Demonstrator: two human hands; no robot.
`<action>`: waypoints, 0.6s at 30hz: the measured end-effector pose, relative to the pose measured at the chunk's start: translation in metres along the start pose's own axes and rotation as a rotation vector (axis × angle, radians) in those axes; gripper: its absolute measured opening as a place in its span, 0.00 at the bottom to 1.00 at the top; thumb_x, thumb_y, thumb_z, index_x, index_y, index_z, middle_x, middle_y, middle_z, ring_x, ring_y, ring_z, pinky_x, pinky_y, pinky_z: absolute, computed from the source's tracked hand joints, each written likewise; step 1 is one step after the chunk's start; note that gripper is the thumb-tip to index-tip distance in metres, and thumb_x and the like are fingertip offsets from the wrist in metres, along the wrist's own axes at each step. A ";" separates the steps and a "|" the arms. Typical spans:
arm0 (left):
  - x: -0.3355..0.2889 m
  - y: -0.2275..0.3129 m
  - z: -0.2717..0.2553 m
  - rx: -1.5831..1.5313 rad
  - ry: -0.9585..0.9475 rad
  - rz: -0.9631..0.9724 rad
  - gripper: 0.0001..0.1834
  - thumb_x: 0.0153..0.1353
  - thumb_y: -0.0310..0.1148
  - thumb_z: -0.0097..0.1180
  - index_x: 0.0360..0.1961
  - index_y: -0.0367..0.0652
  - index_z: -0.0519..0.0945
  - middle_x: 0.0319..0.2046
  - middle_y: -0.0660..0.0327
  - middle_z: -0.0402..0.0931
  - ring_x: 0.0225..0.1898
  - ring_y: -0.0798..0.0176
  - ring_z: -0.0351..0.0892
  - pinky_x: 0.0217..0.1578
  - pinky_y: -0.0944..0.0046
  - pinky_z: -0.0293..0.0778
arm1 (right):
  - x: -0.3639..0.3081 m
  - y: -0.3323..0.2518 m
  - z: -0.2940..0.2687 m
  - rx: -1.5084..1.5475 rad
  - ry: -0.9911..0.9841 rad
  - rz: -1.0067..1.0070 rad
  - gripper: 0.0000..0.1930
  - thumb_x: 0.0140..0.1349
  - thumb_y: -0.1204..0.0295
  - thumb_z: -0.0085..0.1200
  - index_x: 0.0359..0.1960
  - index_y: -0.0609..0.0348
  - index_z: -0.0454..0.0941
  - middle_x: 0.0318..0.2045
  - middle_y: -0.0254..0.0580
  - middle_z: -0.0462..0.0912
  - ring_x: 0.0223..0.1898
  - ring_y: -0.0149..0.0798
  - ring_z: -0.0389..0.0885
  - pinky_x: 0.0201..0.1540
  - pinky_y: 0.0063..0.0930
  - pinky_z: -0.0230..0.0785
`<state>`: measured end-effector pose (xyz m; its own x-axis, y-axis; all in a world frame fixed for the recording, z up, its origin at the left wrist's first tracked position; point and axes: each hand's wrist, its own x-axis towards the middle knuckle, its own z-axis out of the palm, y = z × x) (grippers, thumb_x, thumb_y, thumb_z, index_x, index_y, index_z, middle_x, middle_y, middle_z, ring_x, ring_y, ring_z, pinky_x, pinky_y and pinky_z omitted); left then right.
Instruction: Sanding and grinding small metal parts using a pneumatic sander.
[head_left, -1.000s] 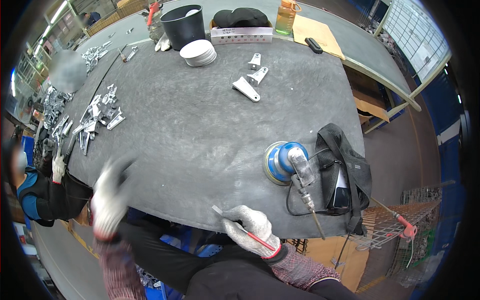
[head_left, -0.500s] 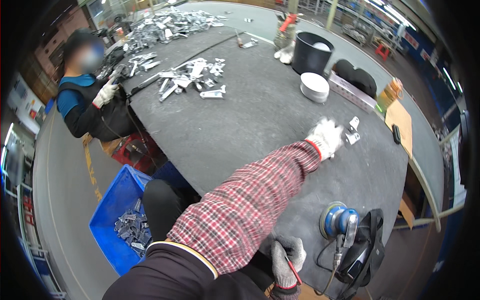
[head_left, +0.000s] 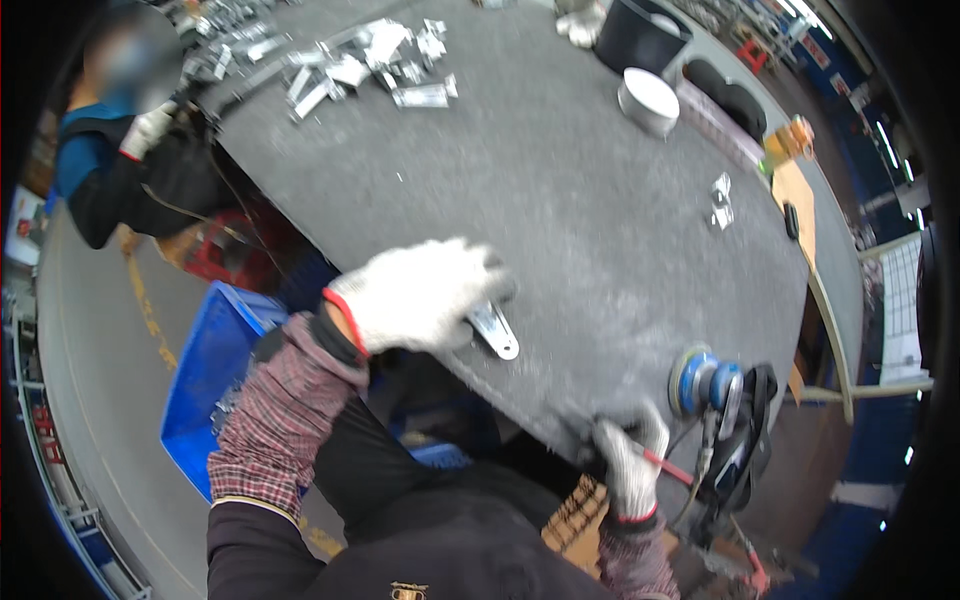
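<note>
In a white knitted glove with a red cuff, my left hand [head_left: 415,295] is closed over one end of a silver metal bracket [head_left: 495,332]. The bracket's rounded end with a small hole sticks out beneath the fingers, above the table's near edge. Lower right, my gloved right hand [head_left: 635,465] grips a thin red stick-like tool [head_left: 668,467]; its working end is blurred, so its kind is unclear. Beyond the right hand rests a blue round sander [head_left: 705,382] with a hose. More silver metal pieces [head_left: 721,200] lie at the table's right side.
On the grey table [head_left: 560,230] are a heap of metal parts [head_left: 375,60], a white round tub [head_left: 648,100] and a black bucket [head_left: 640,38]. A black strap bag [head_left: 745,440] lies beside the sander. Left stand a blue crate [head_left: 195,390] and a seated co-worker [head_left: 100,180].
My left hand has come back from the table's right side toward the near edge, now with a bracket in it. My right hand, still holding the red tool, appears further right and higher. The view has shifted.
</note>
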<state>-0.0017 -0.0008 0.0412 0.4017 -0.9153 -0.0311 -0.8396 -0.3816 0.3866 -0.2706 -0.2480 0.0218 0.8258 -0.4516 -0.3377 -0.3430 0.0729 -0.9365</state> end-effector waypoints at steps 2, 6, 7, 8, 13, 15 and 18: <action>0.009 -0.015 0.007 -0.262 0.105 0.068 0.31 0.53 0.33 0.75 0.61 0.48 0.87 0.59 0.54 0.83 0.59 0.43 0.86 0.59 0.45 0.85 | 0.015 -0.014 -0.002 -0.290 -0.076 -0.120 0.07 0.68 0.78 0.69 0.41 0.69 0.82 0.30 0.47 0.89 0.28 0.34 0.88 0.30 0.29 0.81; 0.010 -0.033 0.028 -0.173 0.044 0.128 0.27 0.55 0.35 0.77 0.58 0.51 0.90 0.58 0.58 0.83 0.60 0.45 0.84 0.61 0.46 0.84 | 0.041 -0.061 0.031 -0.570 -0.299 -0.217 0.07 0.67 0.77 0.70 0.41 0.69 0.85 0.31 0.44 0.91 0.29 0.32 0.89 0.32 0.30 0.80; 0.010 -0.034 0.025 -0.186 0.042 0.130 0.24 0.56 0.36 0.77 0.56 0.52 0.91 0.57 0.59 0.83 0.60 0.46 0.83 0.61 0.46 0.83 | 0.048 -0.070 0.043 -0.616 -0.346 -0.229 0.08 0.68 0.76 0.71 0.43 0.68 0.87 0.32 0.43 0.91 0.30 0.30 0.88 0.32 0.29 0.80; 0.011 -0.034 0.026 -0.198 0.039 0.132 0.21 0.58 0.36 0.76 0.54 0.53 0.91 0.56 0.60 0.83 0.60 0.48 0.83 0.61 0.47 0.83 | 0.054 -0.075 0.053 -0.633 -0.345 -0.212 0.08 0.68 0.76 0.71 0.43 0.68 0.87 0.32 0.43 0.91 0.30 0.30 0.88 0.32 0.29 0.80; 0.010 -0.035 0.034 -0.194 0.096 0.118 0.21 0.57 0.37 0.79 0.53 0.53 0.92 0.55 0.61 0.83 0.59 0.50 0.83 0.59 0.49 0.84 | 0.069 -0.081 0.075 -0.703 -0.443 -0.154 0.10 0.71 0.71 0.70 0.50 0.60 0.89 0.36 0.49 0.93 0.36 0.41 0.95 0.42 0.35 0.85; 0.011 -0.035 0.034 -0.202 0.088 0.117 0.20 0.57 0.36 0.79 0.51 0.53 0.91 0.55 0.61 0.83 0.59 0.51 0.84 0.59 0.50 0.85 | 0.071 -0.081 0.076 -0.698 -0.439 -0.119 0.10 0.71 0.72 0.70 0.50 0.61 0.89 0.36 0.50 0.93 0.37 0.41 0.95 0.42 0.35 0.85; 0.011 -0.036 0.039 -0.194 0.119 0.139 0.20 0.55 0.37 0.80 0.50 0.53 0.91 0.55 0.61 0.83 0.59 0.51 0.84 0.59 0.50 0.85 | 0.072 -0.077 0.076 -0.735 -0.444 -0.227 0.10 0.71 0.72 0.70 0.51 0.61 0.88 0.36 0.49 0.93 0.37 0.42 0.96 0.43 0.35 0.86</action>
<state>0.0188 -0.0019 -0.0087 0.3370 -0.9312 0.1389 -0.8087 -0.2108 0.5492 -0.1504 -0.2188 0.0624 0.9540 0.0121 -0.2997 -0.2242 -0.6351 -0.7392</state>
